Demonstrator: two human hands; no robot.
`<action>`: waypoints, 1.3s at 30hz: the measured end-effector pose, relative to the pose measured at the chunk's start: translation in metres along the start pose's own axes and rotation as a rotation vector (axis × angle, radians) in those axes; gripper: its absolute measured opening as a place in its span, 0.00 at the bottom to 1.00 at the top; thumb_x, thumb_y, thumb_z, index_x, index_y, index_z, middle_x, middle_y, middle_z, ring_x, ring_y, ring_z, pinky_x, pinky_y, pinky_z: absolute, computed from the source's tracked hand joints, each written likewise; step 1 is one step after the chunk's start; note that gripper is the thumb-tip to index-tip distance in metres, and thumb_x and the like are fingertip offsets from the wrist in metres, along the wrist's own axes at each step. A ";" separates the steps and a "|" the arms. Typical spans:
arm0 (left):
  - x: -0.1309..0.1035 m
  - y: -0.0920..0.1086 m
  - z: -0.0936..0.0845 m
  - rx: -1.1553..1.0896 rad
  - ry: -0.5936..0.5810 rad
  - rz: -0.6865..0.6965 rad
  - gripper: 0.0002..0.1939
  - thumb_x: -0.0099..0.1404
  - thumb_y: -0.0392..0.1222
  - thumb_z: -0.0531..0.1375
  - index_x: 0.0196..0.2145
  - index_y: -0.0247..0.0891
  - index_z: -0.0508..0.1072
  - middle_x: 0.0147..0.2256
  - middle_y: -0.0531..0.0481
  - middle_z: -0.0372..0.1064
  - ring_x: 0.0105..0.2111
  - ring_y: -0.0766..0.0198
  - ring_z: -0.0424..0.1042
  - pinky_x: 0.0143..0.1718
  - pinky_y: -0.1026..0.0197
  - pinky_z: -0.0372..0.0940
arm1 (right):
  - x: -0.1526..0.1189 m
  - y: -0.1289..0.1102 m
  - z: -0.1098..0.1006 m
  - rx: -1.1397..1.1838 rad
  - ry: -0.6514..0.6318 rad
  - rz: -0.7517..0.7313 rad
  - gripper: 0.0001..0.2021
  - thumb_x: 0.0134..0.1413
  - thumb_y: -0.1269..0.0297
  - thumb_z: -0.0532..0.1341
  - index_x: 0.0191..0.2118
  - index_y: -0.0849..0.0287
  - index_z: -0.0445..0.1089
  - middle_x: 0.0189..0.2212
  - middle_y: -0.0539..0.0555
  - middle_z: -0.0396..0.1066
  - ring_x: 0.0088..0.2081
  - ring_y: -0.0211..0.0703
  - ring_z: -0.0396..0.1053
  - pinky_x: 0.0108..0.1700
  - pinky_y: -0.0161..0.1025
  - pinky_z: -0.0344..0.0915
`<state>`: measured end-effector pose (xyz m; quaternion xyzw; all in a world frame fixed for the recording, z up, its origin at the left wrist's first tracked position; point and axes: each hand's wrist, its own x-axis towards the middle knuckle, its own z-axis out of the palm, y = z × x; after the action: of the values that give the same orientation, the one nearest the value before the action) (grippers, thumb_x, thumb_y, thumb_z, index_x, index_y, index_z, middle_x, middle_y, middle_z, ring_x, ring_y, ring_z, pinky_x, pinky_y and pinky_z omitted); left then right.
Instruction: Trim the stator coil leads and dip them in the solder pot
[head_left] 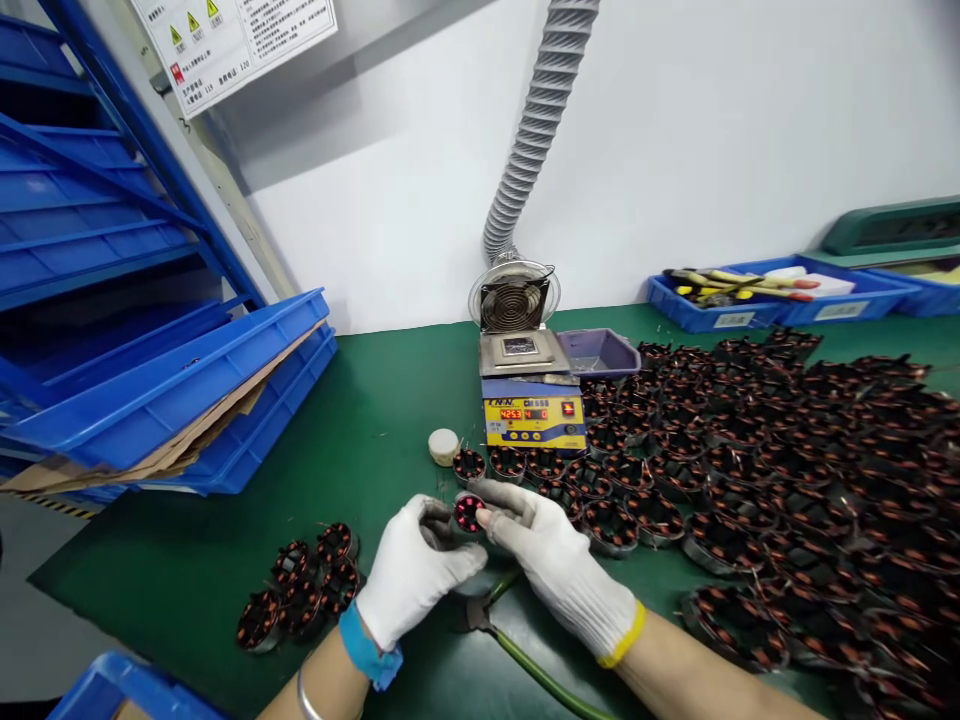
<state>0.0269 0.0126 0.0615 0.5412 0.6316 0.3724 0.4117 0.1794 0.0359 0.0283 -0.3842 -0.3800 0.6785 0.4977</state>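
Note:
In white gloves, my left hand (424,555) and my right hand (551,550) hold a small round wound motor stator (466,512) between them, near the middle of the bench. My left fingers curl around its left side. On its right, my right thumb and fingers pinch the edge. Pinkish-red coils show around the stator's dark centre. Below the hands lie cutting pliers (478,612) with green handles, partly hidden by the hands. A small group of wound stators (300,605) sits left of my left hand. Many more stators (720,540) cover the right side, close to my right hand.
A yellow-and-blue solder pot (534,422) with a red display stands ahead, beneath a flexible grey duct (536,125). Beside it are a round white pad (444,447) and a purple tray (600,352). Blue bins (247,370) stand left; tool trays (712,318) line the back right.

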 end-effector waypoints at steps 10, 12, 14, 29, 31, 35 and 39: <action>-0.009 0.000 -0.007 0.174 -0.188 0.088 0.10 0.46 0.39 0.63 0.20 0.40 0.63 0.19 0.57 0.59 0.22 0.67 0.57 0.24 0.63 0.54 | -0.004 -0.008 0.005 -0.025 0.056 0.011 0.26 0.31 0.52 0.75 0.39 0.60 0.77 0.34 0.57 0.80 0.35 0.48 0.76 0.41 0.43 0.73; -0.009 0.000 -0.004 0.196 -0.102 0.084 0.10 0.47 0.38 0.62 0.22 0.41 0.61 0.19 0.58 0.58 0.22 0.67 0.56 0.23 0.63 0.53 | -0.004 -0.007 0.005 -0.007 0.072 0.024 0.26 0.31 0.52 0.74 0.40 0.61 0.76 0.32 0.56 0.80 0.32 0.45 0.75 0.36 0.41 0.72; -0.007 -0.003 0.001 0.201 -0.042 0.060 0.10 0.47 0.38 0.62 0.23 0.42 0.61 0.20 0.58 0.59 0.22 0.67 0.57 0.23 0.64 0.53 | -0.004 -0.006 0.006 0.016 0.086 0.035 0.27 0.30 0.52 0.74 0.40 0.61 0.76 0.32 0.55 0.80 0.32 0.45 0.75 0.36 0.40 0.71; -0.008 -0.007 0.009 0.173 0.044 0.164 0.08 0.50 0.43 0.60 0.22 0.40 0.64 0.21 0.55 0.60 0.23 0.65 0.58 0.26 0.62 0.54 | -0.007 -0.004 0.010 0.053 0.158 0.002 0.23 0.28 0.55 0.76 0.36 0.58 0.78 0.33 0.57 0.80 0.36 0.51 0.76 0.41 0.45 0.73; -0.009 -0.008 0.007 0.121 -0.013 0.170 0.11 0.55 0.48 0.57 0.21 0.40 0.64 0.21 0.54 0.60 0.24 0.65 0.59 0.27 0.62 0.55 | -0.006 -0.002 0.011 0.059 0.166 -0.014 0.24 0.26 0.55 0.76 0.35 0.58 0.78 0.33 0.57 0.80 0.37 0.52 0.76 0.43 0.46 0.73; -0.013 -0.002 -0.008 0.006 -0.138 0.152 0.13 0.54 0.47 0.55 0.17 0.40 0.61 0.17 0.55 0.57 0.20 0.67 0.57 0.23 0.63 0.54 | -0.003 0.000 0.010 0.043 0.225 -0.070 0.24 0.26 0.56 0.75 0.36 0.59 0.78 0.35 0.58 0.80 0.39 0.53 0.77 0.44 0.48 0.74; -0.011 0.000 -0.008 -0.049 -0.047 0.096 0.10 0.50 0.44 0.60 0.19 0.40 0.61 0.17 0.58 0.55 0.20 0.69 0.54 0.22 0.65 0.52 | -0.003 -0.001 0.010 0.079 0.230 -0.072 0.24 0.26 0.57 0.76 0.36 0.59 0.77 0.35 0.58 0.80 0.37 0.52 0.77 0.43 0.47 0.74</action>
<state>0.0207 0.0017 0.0660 0.5694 0.5855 0.3944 0.4212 0.1712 0.0316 0.0344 -0.4256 -0.3068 0.6262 0.5767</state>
